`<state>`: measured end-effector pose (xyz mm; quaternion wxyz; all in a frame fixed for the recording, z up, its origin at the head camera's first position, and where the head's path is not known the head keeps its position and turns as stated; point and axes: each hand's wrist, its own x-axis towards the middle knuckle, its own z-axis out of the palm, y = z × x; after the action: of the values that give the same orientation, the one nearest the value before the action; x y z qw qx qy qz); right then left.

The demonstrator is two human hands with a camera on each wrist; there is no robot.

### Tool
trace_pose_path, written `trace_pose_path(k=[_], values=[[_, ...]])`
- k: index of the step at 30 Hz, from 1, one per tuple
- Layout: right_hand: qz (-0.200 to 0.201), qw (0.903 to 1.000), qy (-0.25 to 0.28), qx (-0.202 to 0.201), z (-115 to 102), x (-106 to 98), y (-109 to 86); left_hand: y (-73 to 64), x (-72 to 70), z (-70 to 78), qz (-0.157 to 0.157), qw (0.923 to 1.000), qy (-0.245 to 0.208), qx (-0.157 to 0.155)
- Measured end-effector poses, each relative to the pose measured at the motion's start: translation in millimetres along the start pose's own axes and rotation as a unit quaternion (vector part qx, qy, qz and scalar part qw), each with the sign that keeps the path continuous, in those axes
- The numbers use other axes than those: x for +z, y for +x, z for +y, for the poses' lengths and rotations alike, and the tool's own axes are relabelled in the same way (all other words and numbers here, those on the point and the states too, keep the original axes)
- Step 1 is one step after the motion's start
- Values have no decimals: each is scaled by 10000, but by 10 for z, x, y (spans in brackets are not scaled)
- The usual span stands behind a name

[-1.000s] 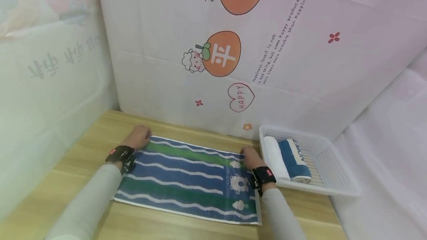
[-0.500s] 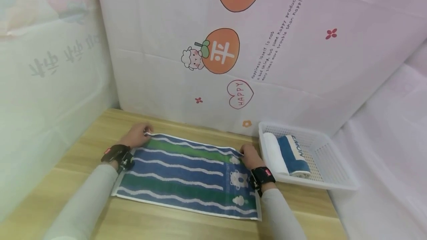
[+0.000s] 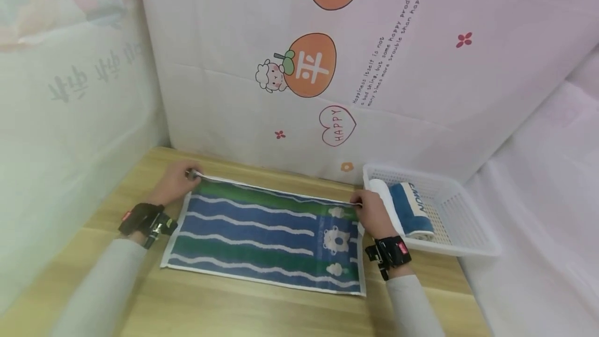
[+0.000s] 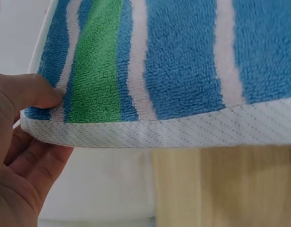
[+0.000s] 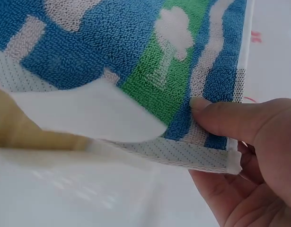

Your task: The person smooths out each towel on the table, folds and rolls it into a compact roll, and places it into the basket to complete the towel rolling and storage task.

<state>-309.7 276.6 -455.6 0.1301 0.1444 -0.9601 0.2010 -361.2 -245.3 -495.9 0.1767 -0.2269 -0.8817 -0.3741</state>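
A striped terry towel in blue and green, with wavy white lines and a bear figure, is spread over the wooden table. My left hand pinches its far left corner between thumb and fingers; the thumb lies on the patterned side in the left wrist view. At the far right corner, my right hand holds the towel the same way, its thumb on top. The far edge is raised between both hands, while the near edge lies low over the table. A white flap crosses the towel's border in the right wrist view.
A white plastic basket stands at the back right, close beside my right hand. In it lie a white rolled towel and a blue and cream one. Printed white sheeting walls off the wooden table.
Both hands have lifted the towel's far edge off the table. The left hand has shifted left and away from me; the right hand has moved right, toward the basket.
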Motion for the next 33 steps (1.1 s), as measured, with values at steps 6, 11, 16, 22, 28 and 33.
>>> trace_pose_path(k=[6, 11, 16, 22, 28, 33], values=[[125, 9997, 136, 133, -161, -86, -318, -309, -78, 222, 83, 9997, -77, 202], [-249, 9989, 276, 291, -187, 140, -686, -671, -52, 282, -736, 9970, 24, -258], [-358, 9981, 381, 316, -229, 210, -837, -831, -60, 342, -738, 9972, -43, -87], [75, 9992, 402, 23, -370, -40, -886, -935, -134, 473, -461, 9983, 272, 232], [-531, 9984, 109, 165, -345, 109, -1150, -1209, -137, 489, -1077, 9933, 379, -193], [-463, 9985, 246, 149, -315, 182, -1332, -1410, -97, 505, -1003, 9938, 465, -114]])
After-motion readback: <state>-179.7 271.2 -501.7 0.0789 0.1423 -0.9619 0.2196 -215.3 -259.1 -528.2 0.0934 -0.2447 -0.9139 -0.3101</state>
